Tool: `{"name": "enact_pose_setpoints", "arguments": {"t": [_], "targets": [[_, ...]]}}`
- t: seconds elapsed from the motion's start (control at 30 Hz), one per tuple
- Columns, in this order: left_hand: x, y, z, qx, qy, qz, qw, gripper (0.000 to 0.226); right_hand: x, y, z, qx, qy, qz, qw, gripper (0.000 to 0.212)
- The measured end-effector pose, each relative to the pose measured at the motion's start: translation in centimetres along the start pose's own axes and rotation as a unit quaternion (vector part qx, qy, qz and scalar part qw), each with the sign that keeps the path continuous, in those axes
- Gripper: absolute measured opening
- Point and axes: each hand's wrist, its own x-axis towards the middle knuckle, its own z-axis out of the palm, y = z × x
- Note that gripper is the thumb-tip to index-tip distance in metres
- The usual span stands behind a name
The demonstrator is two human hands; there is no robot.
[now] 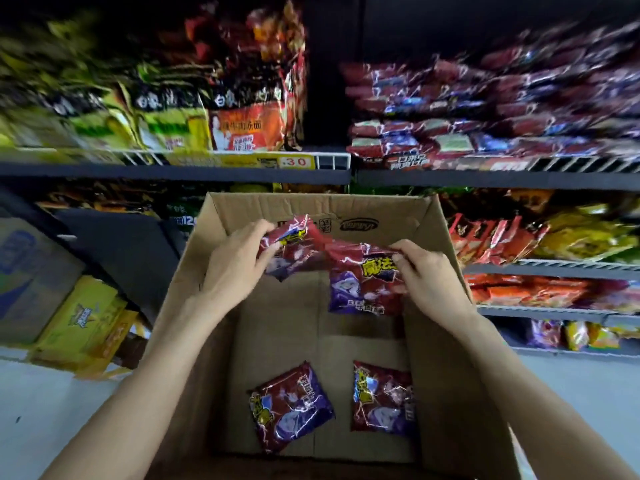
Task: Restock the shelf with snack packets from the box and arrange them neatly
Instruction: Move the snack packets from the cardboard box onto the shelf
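My left hand [235,261] fingers curled round one red-purple packet [287,251]; right hand [427,271] pinching top edge of second packet [363,285]. Both held above box [450,375]. Two loose packets [291,407] left on box floor. Upper right shelf [485,123] already stacked with same packets; restock nearly finished, I judge.

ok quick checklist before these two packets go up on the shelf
1. Left hand grips a red and purple foil snack packet: ok.
2. Right hand pinches the top edge of a second matching packet: ok.
3. Both packets lifted off the floor of the brown cardboard box: ok.
4. Matching red packet stacks on the upper right wire shelf: ok.
5. Free space on those stacks: cannot tell, blurred.
6. Box emptied: not ok, two packets remain.
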Motion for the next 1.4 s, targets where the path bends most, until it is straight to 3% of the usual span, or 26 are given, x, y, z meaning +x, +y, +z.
{"name": "enact_pose_setpoints", "arguments": {"t": [0.13, 0.2, 0.27, 0.37, 0.57, 0.73, 0.83, 1.0, 1.23, 1.4], "targets": [[1.7, 3.6, -5.3, -0.015, 0.045, -0.01, 0.999, 0.042, 0.3, -1.4, -6.0, 0.072, 0.049, -0.018, 0.996, 0.017], [2.5, 5.8, -7.2, -0.101, 0.036, -0.047, 0.993, 0.037, 0.6, -1.8, -9.1, 0.085, 0.063, -0.018, 0.994, 0.019], [3.4, 8.6, -8.8, -0.196, 0.033, -0.088, 0.976, 0.047, 1.0, -1.8, -12.1, 0.096, 0.076, -0.009, 0.992, 0.023], [4.8, 11.9, -9.9, -0.266, 0.058, -0.097, 0.957, 0.052, 1.7, -1.2, -16.2, 0.131, 0.093, -0.008, 0.987, 0.03], [7.5, 17.3, -10.4, -0.181, 0.182, -0.043, 0.965, 0.036, 3.0, 0.6, -22.7, 0.182, 0.162, -0.042, 0.969, 0.023], [12.0, 20.2, -9.9, -0.003, 0.26, 0.058, 0.964, 0.03, 5.5, 1.4, -26.0, 0.22, 0.232, -0.074, 0.945, 0.02], [15.6, 21.1, -8.8, 0.063, 0.245, 0.097, 0.962, 0.031, 7.8, 2.1, -27.0, 0.217, 0.26, -0.094, 0.936, 0.021], [23.2, 20.2, -5.7, 0.107, 0.188, 0.091, 0.972, 0.029, 12.2, 2.5, -27.6, 0.201, 0.312, -0.109, 0.922, 0.017], [32.3, 16.4, -1.7, 0.142, 0.079, 0.098, 0.982, 0.033, 19.6, 3.0, -26.8, 0.176, 0.32, -0.103, 0.925, 0.014], [36.2, 13.4, 1.5, 0.16, 0.072, 0.131, 0.976, 0.03, 24.9, 3.1, -25.2, 0.155, 0.324, -0.117, 0.926, 0.012]]}}
